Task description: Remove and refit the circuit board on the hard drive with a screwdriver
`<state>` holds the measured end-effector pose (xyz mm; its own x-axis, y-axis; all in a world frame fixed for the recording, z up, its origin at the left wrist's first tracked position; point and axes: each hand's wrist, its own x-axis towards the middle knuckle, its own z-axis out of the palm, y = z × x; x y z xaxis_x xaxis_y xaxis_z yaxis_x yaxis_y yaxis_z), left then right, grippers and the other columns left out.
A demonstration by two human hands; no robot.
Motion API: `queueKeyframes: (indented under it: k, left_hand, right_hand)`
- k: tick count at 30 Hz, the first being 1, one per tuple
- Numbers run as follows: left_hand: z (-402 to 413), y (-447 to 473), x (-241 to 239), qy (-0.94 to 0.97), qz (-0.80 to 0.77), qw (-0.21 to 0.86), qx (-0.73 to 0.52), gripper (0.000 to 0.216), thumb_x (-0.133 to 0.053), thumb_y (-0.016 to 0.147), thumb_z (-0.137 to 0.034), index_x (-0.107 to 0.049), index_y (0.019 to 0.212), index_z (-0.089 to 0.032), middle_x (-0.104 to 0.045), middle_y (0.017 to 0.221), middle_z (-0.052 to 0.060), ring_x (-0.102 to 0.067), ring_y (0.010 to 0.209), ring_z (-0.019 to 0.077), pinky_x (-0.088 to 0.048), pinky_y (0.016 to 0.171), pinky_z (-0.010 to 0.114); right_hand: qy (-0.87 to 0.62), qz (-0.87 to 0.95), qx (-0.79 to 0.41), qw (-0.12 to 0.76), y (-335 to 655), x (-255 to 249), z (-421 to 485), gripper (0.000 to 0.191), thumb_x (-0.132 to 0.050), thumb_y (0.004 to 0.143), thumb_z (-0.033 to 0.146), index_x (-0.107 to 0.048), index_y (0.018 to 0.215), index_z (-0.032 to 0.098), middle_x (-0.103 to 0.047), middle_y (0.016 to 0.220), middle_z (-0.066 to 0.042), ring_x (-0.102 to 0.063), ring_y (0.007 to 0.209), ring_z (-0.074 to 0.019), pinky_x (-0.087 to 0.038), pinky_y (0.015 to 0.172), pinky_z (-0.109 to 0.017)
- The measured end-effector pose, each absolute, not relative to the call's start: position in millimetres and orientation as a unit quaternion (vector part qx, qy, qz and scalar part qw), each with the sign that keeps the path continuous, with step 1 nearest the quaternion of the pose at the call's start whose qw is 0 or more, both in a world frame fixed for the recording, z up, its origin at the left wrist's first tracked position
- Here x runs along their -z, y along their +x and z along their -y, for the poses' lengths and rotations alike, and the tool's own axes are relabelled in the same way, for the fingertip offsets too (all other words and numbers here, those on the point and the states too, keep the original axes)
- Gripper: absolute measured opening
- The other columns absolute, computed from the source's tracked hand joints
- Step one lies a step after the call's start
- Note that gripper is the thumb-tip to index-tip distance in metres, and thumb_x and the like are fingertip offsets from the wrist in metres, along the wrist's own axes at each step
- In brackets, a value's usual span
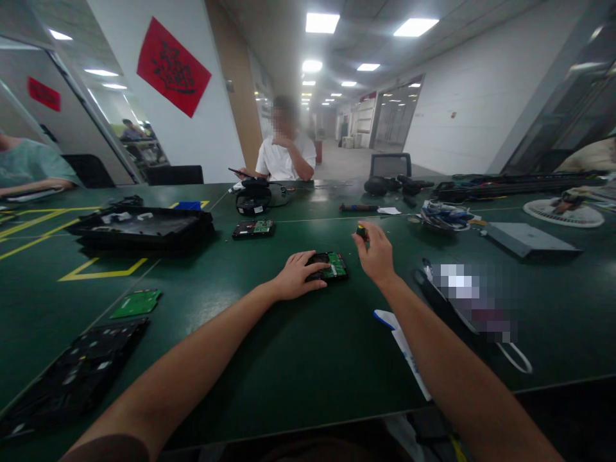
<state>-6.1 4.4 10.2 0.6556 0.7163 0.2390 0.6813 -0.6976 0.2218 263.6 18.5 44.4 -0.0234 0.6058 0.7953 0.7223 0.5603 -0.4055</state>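
My left hand (297, 276) lies over the left part of a hard drive (338, 264) with a green circuit board on top. Its thumb is along the near edge and its fingers reach across the drive, steadying it on the table. My right hand (378, 253) is raised just right of the drive, pinching a small black and yellow piece, perhaps a tool handle (360, 230). Most of that piece is hidden by the fingers. Farther back, a second drive (253, 229) with a green board lies on the table.
At left are a black plastic housing (142, 228), a green circuit board (137, 303) and a black frame (79, 366). On the right lie a cable bundle (445, 216), a grey metal box (532, 239) and a partly blurred pouch-like item (433, 282). Across the table sits a person (283, 157).
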Motion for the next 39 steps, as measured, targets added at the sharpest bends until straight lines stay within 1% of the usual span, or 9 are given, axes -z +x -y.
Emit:
queueKeyframes:
  k: [3, 6, 10, 14, 19, 28, 31, 35, 39]
  left_hand:
    - [-0.1, -3.1, -10.9, 0.908, -0.389, 0.03, -0.151, 0.055, -0.054, 0.1, -0.06, -0.052, 0.15, -0.038, -0.032, 0.165, 0.01, -0.028, 0.152, 0.0381, -0.023, 0.122, 0.062]
    - [7.9, 4.7, -11.8, 0.905, -0.399, -0.009, -0.147, 0.051, -0.05, 0.102, -0.054, -0.053, 0.149, -0.035, -0.033, 0.165, 0.009, -0.027, 0.153, 0.0378, -0.017, 0.124, 0.063]
    - [15.8, 16.1, -11.4, 0.887, -0.431, -0.031, -0.165, 0.053, -0.052, 0.1, -0.06, -0.057, 0.145, -0.033, -0.037, 0.162, 0.011, -0.029, 0.151, 0.0394, -0.019, 0.123, 0.064]
    - [19.2, 24.6, -6.5, 0.866, -0.466, -0.037, -0.176, 0.047, -0.058, 0.098, -0.054, -0.059, 0.141, -0.035, -0.041, 0.159, 0.01, -0.03, 0.149, 0.0397, -0.022, 0.122, 0.064]
    - [25.6, 31.6, 3.2, 0.843, -0.505, -0.025, -0.181, 0.048, -0.057, 0.1, -0.043, -0.054, 0.147, -0.035, -0.041, 0.159, 0.011, -0.028, 0.15, 0.0429, -0.021, 0.12, 0.068]
    - [22.8, 30.2, 15.4, 0.828, -0.526, -0.041, -0.191, 0.048, -0.058, 0.1, -0.035, -0.052, 0.147, -0.042, -0.038, 0.162, 0.008, -0.022, 0.152, 0.0444, -0.019, 0.118, 0.074]
    - [16.9, 25.5, 16.6, 0.825, -0.529, -0.029, -0.195, 0.047, -0.057, 0.1, -0.034, -0.053, 0.146, -0.045, -0.037, 0.162, 0.007, -0.022, 0.152, 0.0453, -0.018, 0.117, 0.076]
    - [10.3, 18.6, 17.8, 0.826, -0.525, 0.002, -0.207, 0.048, -0.058, 0.1, -0.033, -0.053, 0.147, -0.044, -0.026, 0.166, 0.006, -0.017, 0.153, 0.0475, -0.024, 0.117, 0.074]
    - [8.5, 13.7, 17.4, 0.828, -0.518, 0.036, -0.21, 0.05, -0.057, 0.1, -0.034, -0.051, 0.149, -0.043, -0.019, 0.168, 0.006, -0.014, 0.154, 0.0479, -0.027, 0.117, 0.073]
  right_hand:
    - [-0.489, 0.713, 0.054, 0.5, 263.3, -43.6, -17.0, 0.04, -0.052, 0.099, 0.032, -0.056, 0.137, 0.021, -0.064, 0.13, -0.015, -0.066, 0.112, -0.0294, -0.055, 0.099, -0.046]
    - [-0.525, 0.715, 0.058, 0.459, 262.7, -43.4, -15.3, 0.054, -0.053, 0.094, 0.024, -0.047, 0.148, 0.021, -0.063, 0.133, -0.017, -0.067, 0.107, -0.031, -0.055, 0.096, -0.048]
    - [-0.557, 0.719, 0.053, 0.412, 262.4, -42.2, -15.5, 0.067, -0.052, 0.092, 0.021, -0.034, 0.157, 0.019, -0.068, 0.124, -0.018, -0.07, 0.098, -0.0328, -0.056, 0.09, -0.051]
    - [-0.56, 0.72, 0.056, 0.406, 263.4, -41.1, -16.9, 0.068, -0.052, 0.092, 0.023, -0.032, 0.157, 0.021, -0.069, 0.12, -0.016, -0.069, 0.095, -0.0321, -0.056, 0.089, -0.05]
    - [-0.56, 0.72, 0.054, 0.406, 264.0, -40.7, -16.6, 0.067, -0.052, 0.093, 0.024, -0.032, 0.157, 0.021, -0.068, 0.121, -0.017, -0.069, 0.095, -0.0328, -0.056, 0.087, -0.051]
    - [-0.526, 0.708, 0.018, 0.471, 266.9, -38.4, -20.5, 0.062, -0.055, 0.093, 0.027, -0.037, 0.152, 0.02, -0.067, 0.122, -0.015, -0.069, 0.106, -0.0319, -0.055, 0.094, -0.05]
    - [-0.524, 0.714, 0.01, 0.464, 266.2, -37.2, -20.7, 0.062, -0.055, 0.092, 0.025, -0.037, 0.152, 0.021, -0.068, 0.12, -0.014, -0.07, 0.103, -0.0307, -0.056, 0.093, -0.048]
    - [-0.529, 0.719, 0.002, 0.451, 264.1, -37.4, -18.8, 0.066, -0.055, 0.089, 0.021, -0.036, 0.152, 0.022, -0.07, 0.111, -0.012, -0.071, 0.091, -0.0284, -0.057, 0.088, -0.046]
    - [-0.514, 0.709, -0.007, 0.483, 260.3, -41.9, -14.8, 0.066, -0.056, 0.092, 0.025, -0.033, 0.154, 0.022, -0.07, 0.102, -0.009, -0.07, 0.082, -0.0243, -0.059, 0.083, -0.043]
